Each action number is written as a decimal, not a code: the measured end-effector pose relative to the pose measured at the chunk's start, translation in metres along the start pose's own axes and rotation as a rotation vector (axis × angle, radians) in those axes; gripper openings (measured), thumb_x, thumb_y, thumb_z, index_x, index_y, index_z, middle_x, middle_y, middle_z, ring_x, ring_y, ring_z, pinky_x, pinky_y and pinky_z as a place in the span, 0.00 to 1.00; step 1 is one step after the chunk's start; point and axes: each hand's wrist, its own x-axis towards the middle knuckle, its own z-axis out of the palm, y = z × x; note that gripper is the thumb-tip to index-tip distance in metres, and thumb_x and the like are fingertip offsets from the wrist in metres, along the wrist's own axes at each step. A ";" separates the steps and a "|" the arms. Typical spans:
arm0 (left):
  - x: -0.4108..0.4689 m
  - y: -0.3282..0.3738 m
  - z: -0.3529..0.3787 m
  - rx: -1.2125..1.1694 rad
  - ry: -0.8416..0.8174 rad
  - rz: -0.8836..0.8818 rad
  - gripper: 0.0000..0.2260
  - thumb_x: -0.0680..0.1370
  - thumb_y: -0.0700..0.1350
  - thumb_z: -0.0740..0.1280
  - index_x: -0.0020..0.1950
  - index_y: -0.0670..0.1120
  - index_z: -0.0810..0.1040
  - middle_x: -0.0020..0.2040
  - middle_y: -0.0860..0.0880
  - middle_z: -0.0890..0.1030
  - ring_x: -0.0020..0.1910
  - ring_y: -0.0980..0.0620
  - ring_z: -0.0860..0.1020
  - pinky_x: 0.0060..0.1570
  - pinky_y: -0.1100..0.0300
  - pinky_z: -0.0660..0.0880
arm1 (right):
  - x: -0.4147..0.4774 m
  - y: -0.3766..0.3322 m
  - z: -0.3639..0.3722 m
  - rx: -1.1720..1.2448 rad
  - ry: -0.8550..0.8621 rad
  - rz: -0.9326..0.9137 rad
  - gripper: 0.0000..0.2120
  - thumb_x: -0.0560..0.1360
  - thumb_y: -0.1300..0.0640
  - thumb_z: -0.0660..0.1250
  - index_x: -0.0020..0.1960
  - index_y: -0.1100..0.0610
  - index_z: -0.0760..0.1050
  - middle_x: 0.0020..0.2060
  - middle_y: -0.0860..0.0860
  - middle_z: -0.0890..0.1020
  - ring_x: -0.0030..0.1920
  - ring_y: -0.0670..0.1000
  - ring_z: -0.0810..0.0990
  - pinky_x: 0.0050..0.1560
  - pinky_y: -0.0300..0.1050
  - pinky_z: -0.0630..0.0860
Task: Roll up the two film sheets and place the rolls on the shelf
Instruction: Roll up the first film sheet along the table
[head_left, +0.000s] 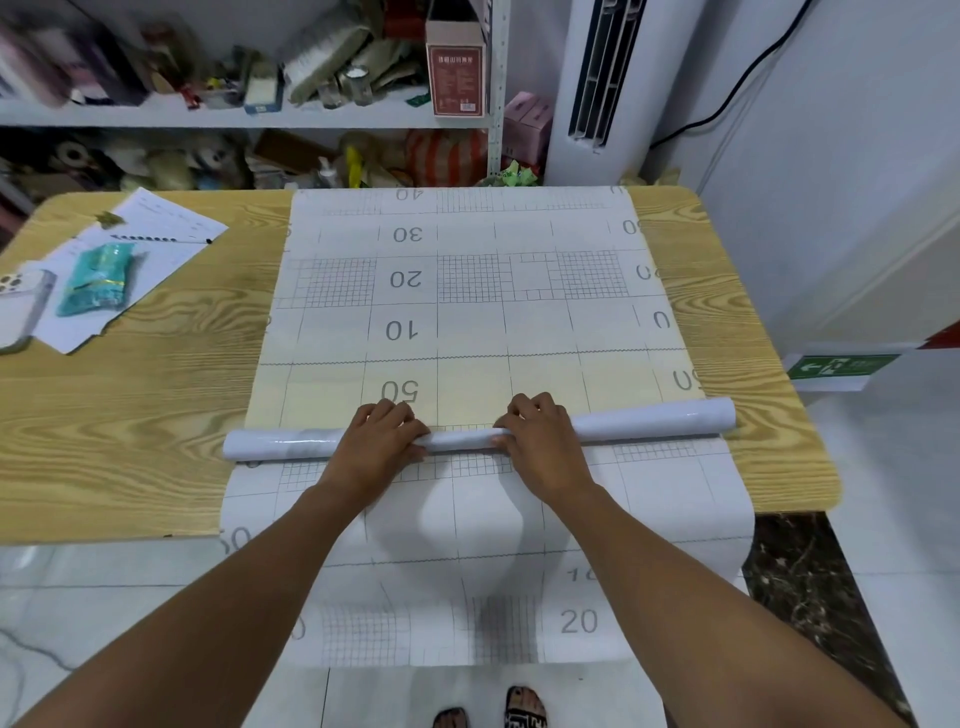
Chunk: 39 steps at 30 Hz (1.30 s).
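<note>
Film sheet (483, 525) draping off table (130, 415) near edge, left hand (376, 441), right hand (540, 441), fingers (400, 410) curled round roll (649, 421) spanning sheet width

Two hands (379, 436) (540, 441), one roll (649, 423), one phone (23, 306), one packet (96, 280), perhaps two sheets (467, 291) (649, 509).

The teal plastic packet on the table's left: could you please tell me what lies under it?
Under the teal plastic packet lie white printed paper sheets, on the wood-grain table. Whatever is printed beneath it is covered.
</note>
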 end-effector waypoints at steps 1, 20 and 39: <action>0.001 -0.001 0.001 -0.025 -0.013 -0.001 0.10 0.65 0.44 0.77 0.44 0.46 0.80 0.38 0.49 0.78 0.39 0.46 0.75 0.42 0.55 0.69 | 0.000 0.000 0.000 0.007 -0.008 -0.003 0.10 0.78 0.54 0.61 0.55 0.56 0.78 0.52 0.52 0.76 0.53 0.55 0.71 0.52 0.46 0.65; 0.006 0.009 -0.011 -0.139 -0.157 -0.140 0.16 0.80 0.47 0.57 0.67 0.48 0.65 0.56 0.45 0.76 0.53 0.45 0.70 0.46 0.55 0.64 | -0.008 0.012 -0.010 0.198 -0.048 0.066 0.10 0.77 0.52 0.63 0.55 0.53 0.77 0.48 0.49 0.81 0.53 0.52 0.71 0.56 0.44 0.62; -0.001 0.000 -0.017 -0.001 -0.042 0.048 0.16 0.73 0.50 0.55 0.41 0.45 0.81 0.31 0.48 0.78 0.31 0.47 0.76 0.27 0.60 0.68 | -0.016 0.002 -0.003 0.126 0.101 0.093 0.10 0.70 0.53 0.72 0.49 0.56 0.78 0.50 0.52 0.78 0.49 0.56 0.72 0.49 0.47 0.66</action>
